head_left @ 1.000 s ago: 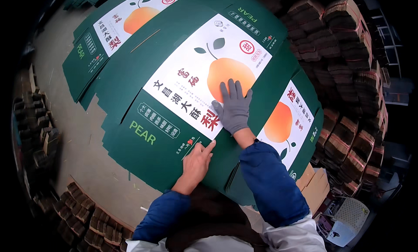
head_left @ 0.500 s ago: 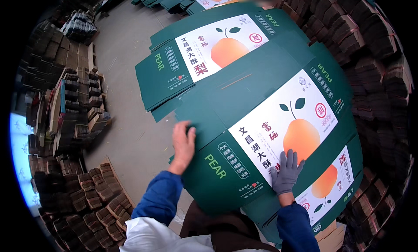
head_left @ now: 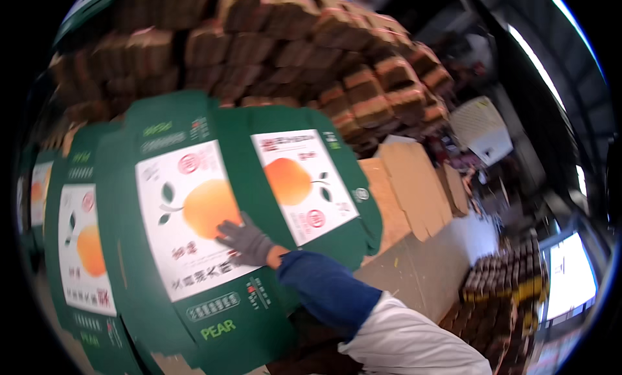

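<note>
A flat green cardboard box blank [head_left: 259,339], printed with a white panel and an orange pear, lies on top of a stack of such blanks. My right hand [head_left: 246,243], in a grey glove, rests on its printed panel below the pear, fingers apart and laid flat, holding nothing. The blue-sleeved right forearm reaches in from the lower right. More green printed blanks [head_left: 81,155] lie to the left. My left hand is out of the picture.
Bundles of brown cardboard [head_left: 272,57] are piled high behind the green stack. Plain brown sheets [head_left: 414,187] stick out at its right side, above the grey floor [head_left: 421,268]. Further right stand more stacks [head_left: 502,274] and a bright opening [head_left: 570,278].
The view has swung round to the right, so the stack now appears turned. My left hand has left the picture. My right hand still lies flat on the top blank.
</note>
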A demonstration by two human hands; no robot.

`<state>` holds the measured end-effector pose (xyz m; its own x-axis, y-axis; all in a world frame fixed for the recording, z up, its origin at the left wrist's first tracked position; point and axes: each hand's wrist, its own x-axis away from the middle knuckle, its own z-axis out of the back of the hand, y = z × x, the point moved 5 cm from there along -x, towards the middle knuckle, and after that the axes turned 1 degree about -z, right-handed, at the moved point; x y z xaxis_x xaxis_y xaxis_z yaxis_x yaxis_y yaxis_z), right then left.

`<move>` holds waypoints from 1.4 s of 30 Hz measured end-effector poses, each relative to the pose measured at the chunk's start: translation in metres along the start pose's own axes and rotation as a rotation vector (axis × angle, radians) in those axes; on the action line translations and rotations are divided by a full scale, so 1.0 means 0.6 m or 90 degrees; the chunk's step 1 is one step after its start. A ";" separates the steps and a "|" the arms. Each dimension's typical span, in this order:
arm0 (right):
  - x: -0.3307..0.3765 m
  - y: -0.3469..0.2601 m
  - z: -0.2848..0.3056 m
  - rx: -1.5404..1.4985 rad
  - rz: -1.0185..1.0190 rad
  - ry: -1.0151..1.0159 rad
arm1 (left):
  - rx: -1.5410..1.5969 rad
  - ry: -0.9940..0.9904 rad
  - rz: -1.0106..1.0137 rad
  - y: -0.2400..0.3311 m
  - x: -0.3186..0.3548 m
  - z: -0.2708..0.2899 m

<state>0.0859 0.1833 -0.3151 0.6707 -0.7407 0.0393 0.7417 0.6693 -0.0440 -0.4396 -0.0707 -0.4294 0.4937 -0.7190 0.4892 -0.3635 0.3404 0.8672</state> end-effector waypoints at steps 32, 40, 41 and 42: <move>0.180 -0.173 -0.030 -0.323 -0.414 0.003 | -0.507 -0.243 -0.476 0.332 0.465 -0.444; 0.225 -0.182 -0.016 -0.453 -0.359 0.056 | -0.503 -0.125 -0.563 0.335 0.575 -0.392; 0.240 -0.180 -0.007 -0.469 -0.352 0.074 | -0.505 -0.098 -0.583 0.335 0.594 -0.380; 0.263 -0.175 -0.004 -0.489 -0.345 0.062 | -0.512 -0.064 -0.609 0.330 0.615 -0.366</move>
<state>0.1138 -0.0044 -0.3068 0.2067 -0.9643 0.1658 0.7218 0.0359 -0.6912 -0.1559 -0.1358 -0.0566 0.2177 -0.9127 -0.3458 0.7083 -0.0960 0.6993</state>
